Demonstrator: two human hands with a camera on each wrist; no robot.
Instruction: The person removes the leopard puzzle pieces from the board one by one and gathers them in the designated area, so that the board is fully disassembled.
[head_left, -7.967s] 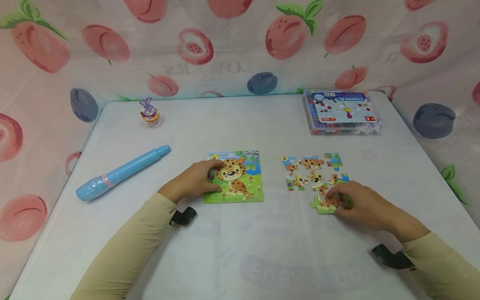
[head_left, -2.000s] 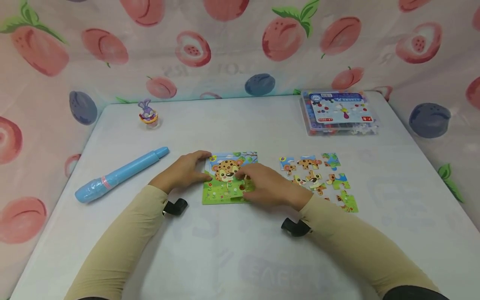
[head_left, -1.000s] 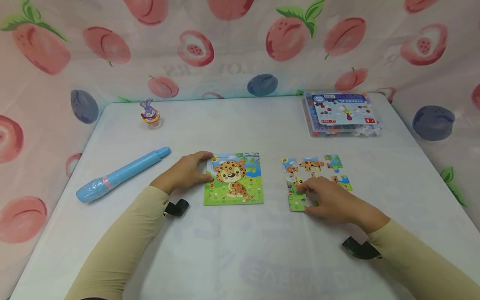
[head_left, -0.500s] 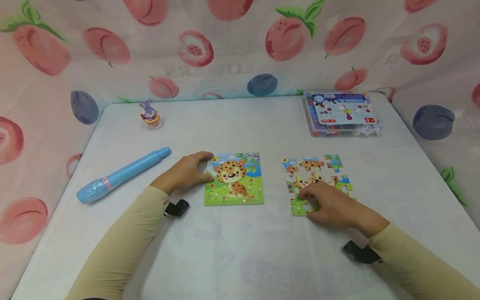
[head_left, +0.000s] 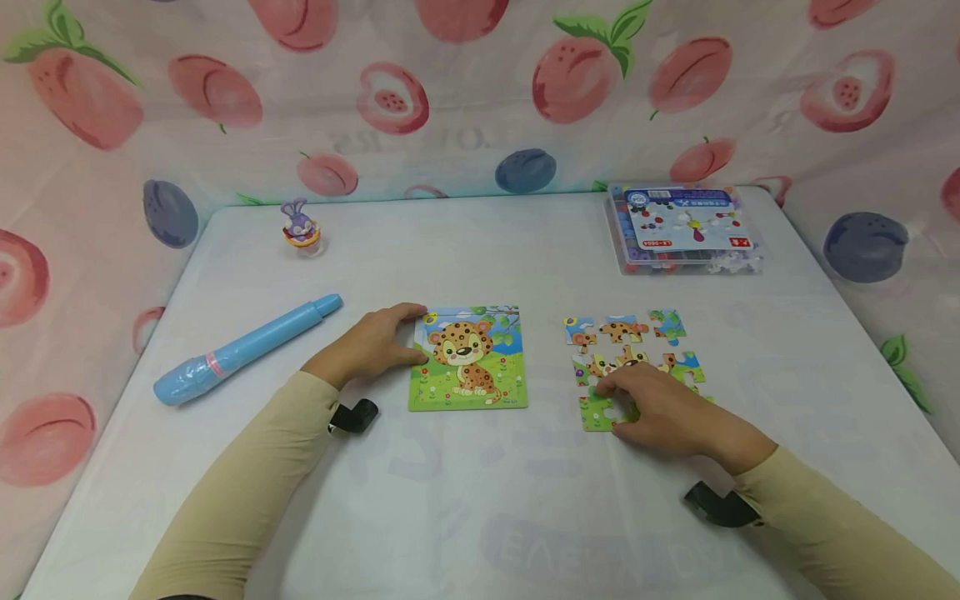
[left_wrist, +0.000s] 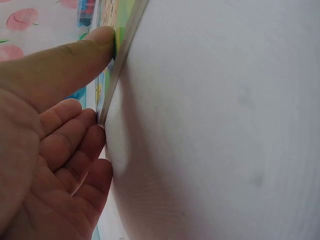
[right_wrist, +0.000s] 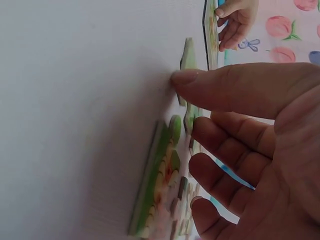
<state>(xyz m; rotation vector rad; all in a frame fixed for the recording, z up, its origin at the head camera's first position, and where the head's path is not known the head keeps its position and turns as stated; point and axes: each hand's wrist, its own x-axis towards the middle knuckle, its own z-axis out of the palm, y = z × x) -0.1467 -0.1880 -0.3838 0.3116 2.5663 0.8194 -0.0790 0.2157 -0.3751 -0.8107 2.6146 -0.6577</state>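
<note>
A square leopard picture puzzle board lies flat on the white table in the head view. My left hand rests at its left side, thumb and forefinger touching the edge; the left wrist view shows the thumb against the board's edge and the other fingers loosely bent. To the right, my right hand pinches a green corner puzzle piece at the lower left of spread-out leopard puzzle pieces. Its thumb presses beside that piece in the right wrist view. The hand partly covers the lower and middle pieces.
Left of the board lies a light-blue tube with a thicker end. Farther back stand a purple rabbit figurine and, at the right, a clear plastic box with coloured parts and a printed label. A fruit-patterned cloth hangs behind the table.
My right hand has moved from over the board to the spread pieces at the right, bringing the corner piece to their lower left and shifting it slightly downward. The left hand has slid slightly left.
</note>
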